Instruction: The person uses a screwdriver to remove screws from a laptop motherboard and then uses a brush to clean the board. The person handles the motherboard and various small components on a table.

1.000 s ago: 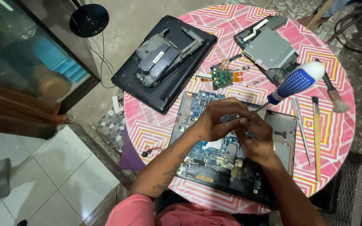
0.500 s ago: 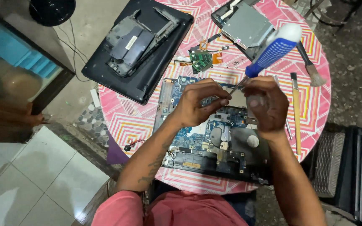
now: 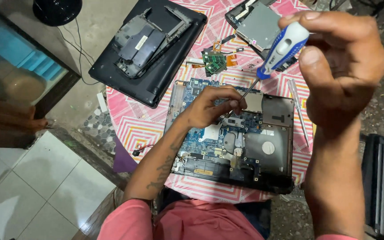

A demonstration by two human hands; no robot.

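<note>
Screwdriver (image 3: 281, 49) gripped between right hand (image 3: 341, 66) fingers.

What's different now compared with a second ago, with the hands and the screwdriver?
The right hand has lifted away from the opened laptop base, toward the camera, keeping hold of the blue-and-white screwdriver, which now slants down toward the left hand. Earlier both hands worked close together. The left hand stays on the board, and the parts on the table lie as before.
</note>
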